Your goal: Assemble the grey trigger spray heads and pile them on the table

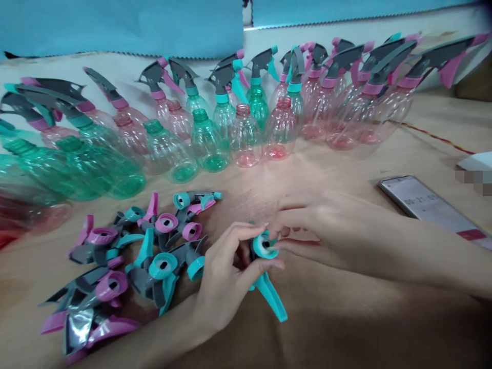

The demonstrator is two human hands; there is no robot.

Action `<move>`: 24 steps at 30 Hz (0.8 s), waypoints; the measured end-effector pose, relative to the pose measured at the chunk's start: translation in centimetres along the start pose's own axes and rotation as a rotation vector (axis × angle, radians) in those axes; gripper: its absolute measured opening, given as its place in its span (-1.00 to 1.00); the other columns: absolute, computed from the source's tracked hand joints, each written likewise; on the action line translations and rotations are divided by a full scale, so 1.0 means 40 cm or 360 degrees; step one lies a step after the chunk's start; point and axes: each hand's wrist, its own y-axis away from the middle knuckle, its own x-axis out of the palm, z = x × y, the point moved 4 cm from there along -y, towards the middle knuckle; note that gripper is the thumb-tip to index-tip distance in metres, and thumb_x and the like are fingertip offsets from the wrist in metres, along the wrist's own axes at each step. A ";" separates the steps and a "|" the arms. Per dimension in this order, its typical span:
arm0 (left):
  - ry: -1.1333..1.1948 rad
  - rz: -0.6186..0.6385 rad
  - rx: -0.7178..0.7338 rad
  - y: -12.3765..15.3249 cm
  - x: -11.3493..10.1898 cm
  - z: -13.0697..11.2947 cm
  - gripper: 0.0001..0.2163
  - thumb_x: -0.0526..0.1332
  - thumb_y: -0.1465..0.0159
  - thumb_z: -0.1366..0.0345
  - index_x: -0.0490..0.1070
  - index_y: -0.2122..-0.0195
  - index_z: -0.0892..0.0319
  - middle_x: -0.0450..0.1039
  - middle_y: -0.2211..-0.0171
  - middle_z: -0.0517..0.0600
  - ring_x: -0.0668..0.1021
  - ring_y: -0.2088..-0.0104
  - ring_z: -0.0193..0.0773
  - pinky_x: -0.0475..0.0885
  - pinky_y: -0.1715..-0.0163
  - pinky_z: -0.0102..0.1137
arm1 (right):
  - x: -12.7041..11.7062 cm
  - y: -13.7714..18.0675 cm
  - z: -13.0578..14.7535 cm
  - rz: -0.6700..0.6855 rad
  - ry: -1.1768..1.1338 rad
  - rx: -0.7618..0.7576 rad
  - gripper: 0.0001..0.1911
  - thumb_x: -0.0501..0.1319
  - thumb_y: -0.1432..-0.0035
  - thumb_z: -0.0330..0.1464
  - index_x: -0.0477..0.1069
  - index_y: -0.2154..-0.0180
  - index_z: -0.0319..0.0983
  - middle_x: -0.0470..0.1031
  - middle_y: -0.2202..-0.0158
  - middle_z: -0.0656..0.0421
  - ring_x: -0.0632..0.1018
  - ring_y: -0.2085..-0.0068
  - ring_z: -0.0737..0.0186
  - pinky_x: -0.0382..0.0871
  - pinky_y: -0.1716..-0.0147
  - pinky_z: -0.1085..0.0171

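Observation:
A grey spray trigger head with a teal collar (265, 245) and teal lever is gripped in my left hand (225, 279), its collar opening turned up toward me. Thumb and fingers wrap around the head's body. My right hand (307, 225) is closed at the collar's right edge, fingertips pinched together over the opening. Whatever lies between those fingertips is too small to make out. Left of my hands lies a pile of loose trigger heads (163, 265), grey with teal or pink collars and levers.
Behind stand open bottles, green (209, 141) and pink (282, 130). Further back are several bottles fitted with trigger heads (344, 113), along a white wall (115, 66). A phone (430, 205) showing a timer lies at right, near a red and yellow cord (438, 137).

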 end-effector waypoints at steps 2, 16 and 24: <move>-0.0016 0.0001 0.0005 0.000 0.000 0.000 -0.69 0.39 -0.12 0.24 0.38 0.14 0.10 0.40 0.29 -0.05 0.38 0.52 -0.41 0.32 0.56 -0.48 | 0.001 0.003 0.003 0.0033 0.0036 -0.0005 -0.77 0.05 -0.29 -0.40 0.49 0.22 -0.21 0.52 0.23 0.16 0.50 0.24 0.24 0.30 0.29 0.25; -0.0006 -0.0047 -0.0103 -0.005 -0.010 0.007 -0.71 0.37 -0.13 0.30 0.36 0.15 0.08 0.37 0.30 -0.07 0.44 0.44 -0.34 0.39 0.48 -0.45 | 0.015 -0.011 0.038 -0.0339 0.0455 -0.0014 -0.81 0.14 -0.23 -0.39 0.43 0.41 -0.33 0.46 0.45 0.12 0.41 0.45 0.25 0.06 0.56 0.28; -0.0026 0.0009 -0.0026 0.000 -0.007 0.001 -0.71 0.40 -0.10 0.32 0.36 0.18 0.10 0.37 0.36 -0.09 0.40 0.50 -0.38 0.34 0.53 -0.47 | 0.002 0.010 0.046 -0.0002 0.0236 -0.0046 -0.88 0.14 -0.20 -0.49 0.41 0.23 -0.24 0.49 0.41 0.22 0.39 0.53 0.35 0.05 0.60 0.32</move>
